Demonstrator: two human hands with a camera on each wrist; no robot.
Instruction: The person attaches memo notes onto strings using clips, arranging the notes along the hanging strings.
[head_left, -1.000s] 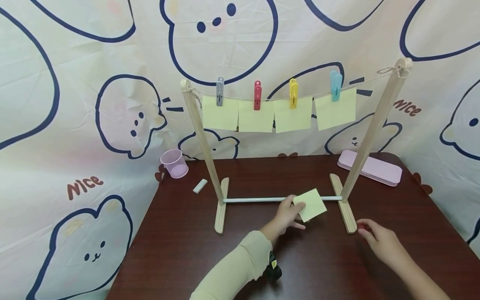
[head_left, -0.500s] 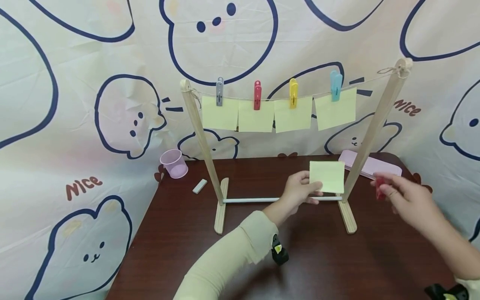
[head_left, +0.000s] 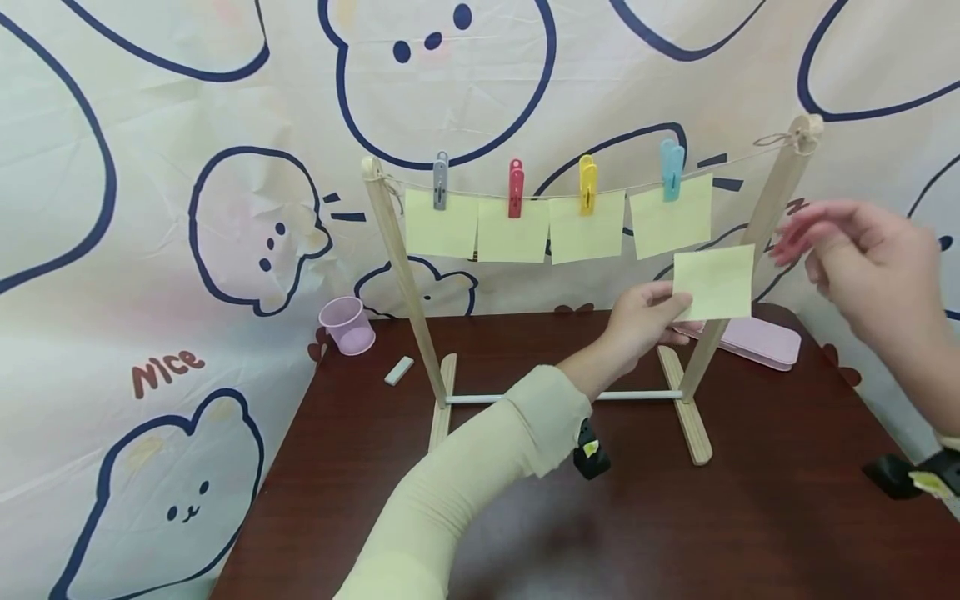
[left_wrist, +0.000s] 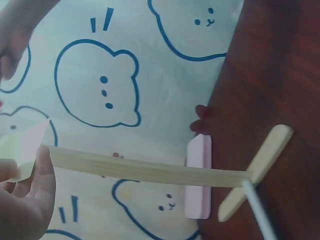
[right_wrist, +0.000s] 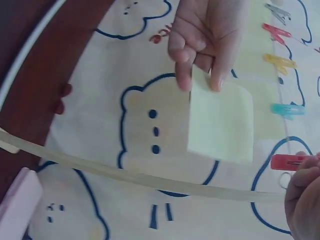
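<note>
Between thumb and fingers my left hand [head_left: 648, 315] pinches a pale yellow sticky note [head_left: 716, 283] by its left edge, in front of the stand's right post. A red clothespin [right_wrist: 284, 161] is pinched in my right hand [head_left: 881, 271], raised just right of that post; in the head view it is blurred. Behind, a string [head_left: 723, 166] tied between two wooden posts carries several notes, held by a grey clothespin [head_left: 440, 182], a red one [head_left: 516, 188], a yellow one [head_left: 588, 185] and a blue one [head_left: 672, 170]. The rightmost hanging note [head_left: 671, 218] is just above the held one.
The wooden stand's right post [head_left: 705, 358] rises from a foot [head_left: 693, 425], with a white crossbar [head_left: 637, 395] near the table. A pink case [head_left: 757, 342] lies behind it. A purple cup [head_left: 348, 325] and a white eraser [head_left: 399, 371] are at the left.
My left hand has lifted the sticky note up and to the right from near the crossbar. My right hand has risen from the table with the red clothespin.
</note>
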